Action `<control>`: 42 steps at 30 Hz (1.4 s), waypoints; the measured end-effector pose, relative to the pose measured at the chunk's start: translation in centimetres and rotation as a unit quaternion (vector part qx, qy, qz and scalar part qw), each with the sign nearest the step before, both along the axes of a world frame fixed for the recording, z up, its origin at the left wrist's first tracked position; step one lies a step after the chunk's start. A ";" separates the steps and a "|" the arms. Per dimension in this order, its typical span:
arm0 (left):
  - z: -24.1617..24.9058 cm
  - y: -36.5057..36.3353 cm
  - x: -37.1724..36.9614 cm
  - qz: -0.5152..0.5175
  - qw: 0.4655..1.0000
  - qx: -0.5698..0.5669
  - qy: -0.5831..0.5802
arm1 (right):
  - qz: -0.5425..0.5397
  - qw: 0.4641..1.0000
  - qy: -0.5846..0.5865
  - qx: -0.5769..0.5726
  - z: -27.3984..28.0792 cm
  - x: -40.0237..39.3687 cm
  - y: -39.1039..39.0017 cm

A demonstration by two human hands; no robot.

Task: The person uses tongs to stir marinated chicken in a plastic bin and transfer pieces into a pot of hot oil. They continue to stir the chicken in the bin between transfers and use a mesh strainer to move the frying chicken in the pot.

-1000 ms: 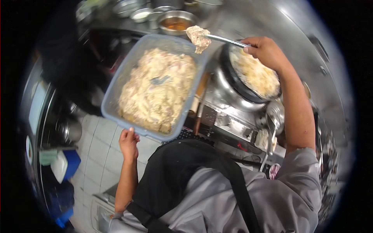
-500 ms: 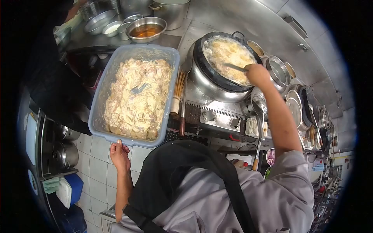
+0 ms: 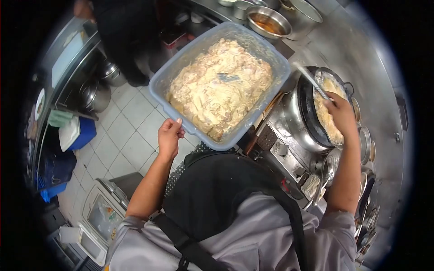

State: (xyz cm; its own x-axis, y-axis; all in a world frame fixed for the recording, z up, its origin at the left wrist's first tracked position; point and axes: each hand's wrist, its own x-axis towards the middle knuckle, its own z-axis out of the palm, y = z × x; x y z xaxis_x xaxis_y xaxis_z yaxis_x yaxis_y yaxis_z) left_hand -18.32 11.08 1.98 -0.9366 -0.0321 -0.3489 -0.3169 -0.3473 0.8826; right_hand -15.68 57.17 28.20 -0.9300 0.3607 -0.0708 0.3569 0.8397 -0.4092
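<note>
My left hand (image 3: 169, 135) grips the near rim of a blue-grey plastic tub (image 3: 190, 58), holding it up over the floor beside the stove. The tub is full of pale battered meat pieces (image 3: 221, 86). My right hand (image 3: 340, 113) holds long metal tongs (image 3: 311, 80) above a black wok (image 3: 316, 108) of bubbling oil with pieces frying in it. The tongs' tip points up and away from the wok, toward the tub, and carries nothing that I can see.
The wok sits on a steel stove (image 3: 285, 144). A metal bowl of orange liquid (image 3: 267, 22) and other bowls stand behind the tub. Ladles and pans (image 3: 364, 144) lie at the right. Another person in dark clothes (image 3: 122, 27) stands by the left shelves (image 3: 68, 67).
My right hand carried a battered piece from the tub to the wok, dropped it in the oil, and now lifts the tongs out. The view has swung; the tub stays in my left hand.
</note>
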 end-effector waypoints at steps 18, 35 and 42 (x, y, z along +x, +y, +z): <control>0.7 0.4 0.1 0.011 1.000 -0.010 0.012 | 0.275 0.907 -0.008 0.318 -16.8 -19.5 -11.0; 0.6 0.1 0.2 0.002 1.000 0.004 0.005 | 0.314 0.862 0.033 0.396 -17.1 -16.8 -12.7; 0.9 0.3 0.1 0.004 1.000 -0.015 0.007 | 0.288 0.912 -0.042 0.289 -17.9 -20.5 -13.0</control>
State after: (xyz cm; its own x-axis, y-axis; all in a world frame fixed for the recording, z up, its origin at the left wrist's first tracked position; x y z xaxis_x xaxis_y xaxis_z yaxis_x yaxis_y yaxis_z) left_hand -18.20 11.33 2.91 -0.9409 -0.0502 -0.3350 -0.3021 -0.3231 0.8969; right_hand -36.14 44.17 10.27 -0.9772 -0.1851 -0.1040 -0.2009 0.9647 0.1702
